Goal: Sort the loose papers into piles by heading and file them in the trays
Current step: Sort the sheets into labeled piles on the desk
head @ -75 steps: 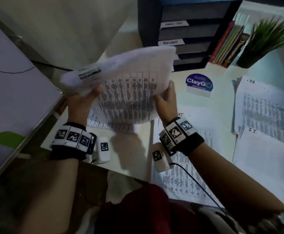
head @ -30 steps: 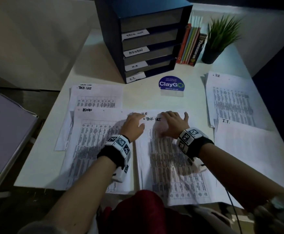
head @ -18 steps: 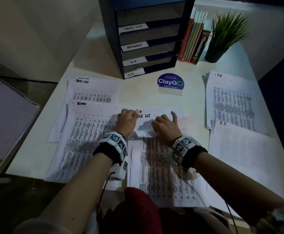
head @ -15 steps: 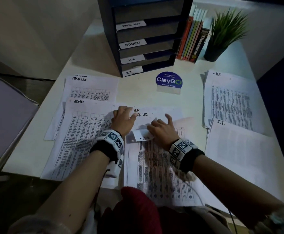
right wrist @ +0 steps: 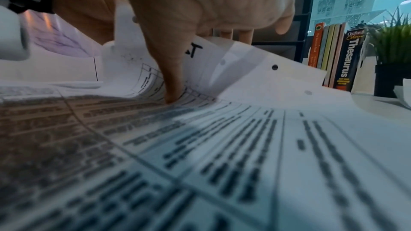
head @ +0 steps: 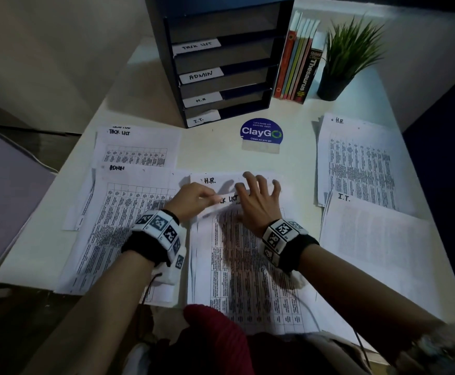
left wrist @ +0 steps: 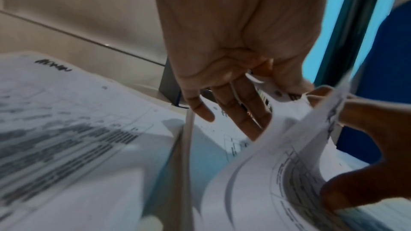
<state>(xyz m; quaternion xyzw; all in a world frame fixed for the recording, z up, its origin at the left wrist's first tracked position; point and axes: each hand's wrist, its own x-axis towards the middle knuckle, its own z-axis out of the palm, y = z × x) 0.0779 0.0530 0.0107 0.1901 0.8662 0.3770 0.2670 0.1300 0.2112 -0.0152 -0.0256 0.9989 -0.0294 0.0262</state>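
A pale counter (head: 215, 155) fills most of the head view, set against a light wall (head: 58, 50) beyond the hands and to their left. To the left of the left hand a grey panel (head: 7, 190) lies beside the counter's edge, lower than the counter. Straight beyond the hands stands a dark tray rack (head: 221, 63) with four labelled slots, reading from the top TASK LIST, ADMIN, H.R. and I.T. Right of the rack a row of books (head: 299, 60) stands upright, with a potted plant (head: 348, 58) just beside it. Between the rack and the hands a round blue ClayGo sign (head: 261, 132) sits on the counter.

Paper piles surround the hands. Left of the left hand lies the ADMIN pile (head: 123, 212), with the TASK LIST pile (head: 137, 147) beyond it. Well to the right of the right hand lie the H.R. pile (head: 358, 163) and, nearer the person, the I.T. pile (head: 375, 239). Under both hands lies the loose stack (head: 248, 266), an H.R. heading showing at its far edge.

The left hand (head: 191, 200) pinches the curled top edge of the top sheet (head: 223, 203), headed TASK LIST, and lifts it off the stack. The right hand (head: 258, 201) rests on the sheet beside it, fingers spread, thumb pressing down on the print.
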